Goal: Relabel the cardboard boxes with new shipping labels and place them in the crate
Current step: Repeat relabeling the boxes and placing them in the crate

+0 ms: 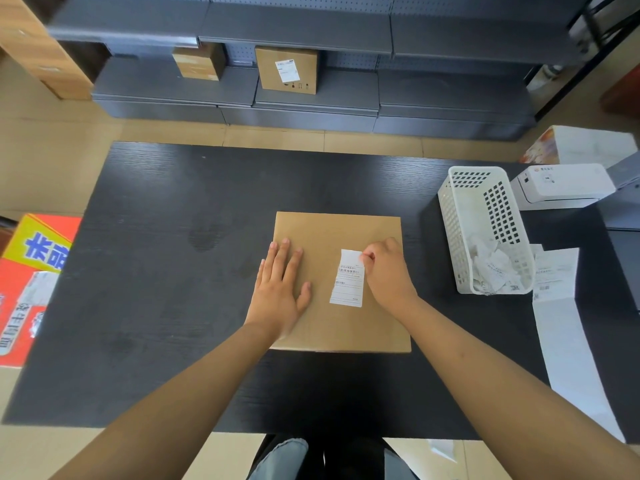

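A flat brown cardboard box [346, 230] lies on the black table [166, 271], in front of me. A white shipping label [347, 282] is stuck on its top, right of centre. My left hand [280, 285] rests flat on the box's left part, fingers spread. My right hand [388, 271] pinches the label's top right corner between thumb and fingers. A strip of white labels [568, 344] trails along the table's right side.
A white perforated basket [485, 230] with crumpled label scraps stands right of the box. A white label printer [561, 185] sits behind it. Two cardboard boxes [287, 69] rest on grey shelves at the back. A red and yellow carton [24, 289] stands on the floor at the left.
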`<action>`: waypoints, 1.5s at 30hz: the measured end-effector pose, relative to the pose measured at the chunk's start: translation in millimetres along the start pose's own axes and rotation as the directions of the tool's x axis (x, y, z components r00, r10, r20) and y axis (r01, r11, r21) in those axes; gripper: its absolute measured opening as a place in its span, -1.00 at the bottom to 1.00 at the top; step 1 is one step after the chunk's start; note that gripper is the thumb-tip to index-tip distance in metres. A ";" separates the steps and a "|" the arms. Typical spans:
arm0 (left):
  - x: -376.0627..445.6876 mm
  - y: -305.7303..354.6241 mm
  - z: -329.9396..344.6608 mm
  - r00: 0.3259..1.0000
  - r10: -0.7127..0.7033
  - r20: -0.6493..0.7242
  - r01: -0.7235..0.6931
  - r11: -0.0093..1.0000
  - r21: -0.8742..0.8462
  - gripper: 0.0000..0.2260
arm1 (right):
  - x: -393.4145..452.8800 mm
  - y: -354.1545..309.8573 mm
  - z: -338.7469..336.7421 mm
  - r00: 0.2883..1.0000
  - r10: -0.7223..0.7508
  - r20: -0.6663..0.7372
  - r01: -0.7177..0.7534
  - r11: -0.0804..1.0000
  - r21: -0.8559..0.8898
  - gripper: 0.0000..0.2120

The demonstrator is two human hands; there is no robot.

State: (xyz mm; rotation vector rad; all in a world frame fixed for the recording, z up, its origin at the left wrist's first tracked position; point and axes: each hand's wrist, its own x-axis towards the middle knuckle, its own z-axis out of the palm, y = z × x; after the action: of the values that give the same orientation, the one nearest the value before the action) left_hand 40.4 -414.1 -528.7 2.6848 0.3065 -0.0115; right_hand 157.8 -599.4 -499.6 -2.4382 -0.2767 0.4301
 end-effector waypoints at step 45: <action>-0.8 0.2 -0.6 0.999 -0.036 0.014 0.037 0.997 -0.066 -0.44 | 13.5 -15.0 0.7 0.998 0.033 0.058 -0.013 0.947 -0.320 -0.81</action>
State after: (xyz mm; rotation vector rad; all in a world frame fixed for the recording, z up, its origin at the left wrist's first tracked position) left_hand 39.7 -414.2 -528.0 2.6120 0.3457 -0.0292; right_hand 168.7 -583.3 -493.9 -2.7499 -0.3699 0.5065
